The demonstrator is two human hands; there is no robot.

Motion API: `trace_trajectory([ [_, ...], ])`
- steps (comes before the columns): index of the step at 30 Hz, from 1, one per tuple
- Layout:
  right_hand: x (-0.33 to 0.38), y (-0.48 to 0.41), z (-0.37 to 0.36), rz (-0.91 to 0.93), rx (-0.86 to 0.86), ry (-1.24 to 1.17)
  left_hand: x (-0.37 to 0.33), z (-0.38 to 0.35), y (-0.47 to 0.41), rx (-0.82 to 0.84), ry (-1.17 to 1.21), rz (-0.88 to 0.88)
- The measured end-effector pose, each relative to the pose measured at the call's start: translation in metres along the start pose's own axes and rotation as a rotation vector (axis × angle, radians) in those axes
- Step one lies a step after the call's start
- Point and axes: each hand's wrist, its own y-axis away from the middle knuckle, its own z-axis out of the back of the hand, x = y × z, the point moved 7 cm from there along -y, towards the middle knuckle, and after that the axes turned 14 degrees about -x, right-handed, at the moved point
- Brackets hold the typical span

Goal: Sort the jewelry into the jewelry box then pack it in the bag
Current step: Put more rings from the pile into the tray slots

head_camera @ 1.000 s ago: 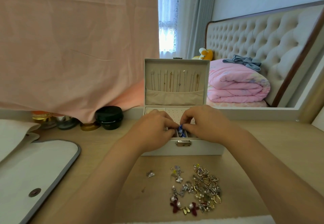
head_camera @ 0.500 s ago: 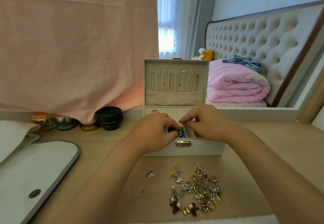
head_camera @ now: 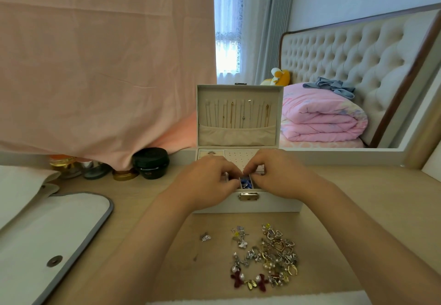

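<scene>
Right now both my hands, left hand (head_camera: 210, 180) and right hand (head_camera: 279, 176), meet over the open jewelry box (head_camera: 269, 203), fingers pinched narrow around a blue piece (head_camera: 245, 182) to seat it in a front compartment. Unsorted jewelry (head_camera: 265, 257) waits on the worktop (head_camera: 358, 209), the bag (head_camera: 47, 233) lying left

White jewelry box (head_camera: 269, 203), beige lining, dotted earring panel. Blue jewelry (head_camera: 245, 182) inside. Mixed gold, silver, dark-red jewelry pile (head_camera: 267, 257) on light wood-tone table (head_camera: 346, 197). White bag (head_camera: 47, 238), grey edging, left. Black jar (head_camera: 150, 162).
</scene>
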Motion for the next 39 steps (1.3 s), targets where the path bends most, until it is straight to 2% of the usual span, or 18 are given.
trace_trajectory([
  [3,-0.006,0.001,0.007,-0.038,-0.029,-0.011,-0.006,-0.005,0.006,0.018,-0.084,-0.045],
  [7,0.005,0.009,0.004,0.020,0.008,0.058,-0.010,-0.008,0.010,0.011,-0.138,-0.071],
  [11,0.010,0.011,0.004,0.059,0.017,0.139,-0.011,-0.008,0.011,0.021,-0.121,-0.064],
  [20,0.042,0.019,0.020,0.118,-0.045,0.024,-0.015,0.032,0.027,-0.101,0.035,0.007],
  [25,0.083,0.045,-0.001,0.183,0.118,-0.030,-0.004,0.050,0.063,0.005,0.020,0.049],
  [29,0.103,0.064,-0.032,0.243,0.280,0.080,0.008,0.045,0.090,0.133,-0.033,0.109],
  [32,0.108,0.071,-0.045,0.257,0.281,0.105,0.017,0.038,0.106,0.166,-0.023,0.152],
  [39,0.102,0.074,-0.053,0.253,0.180,0.057,0.027,0.030,0.120,-0.004,0.068,0.165],
])
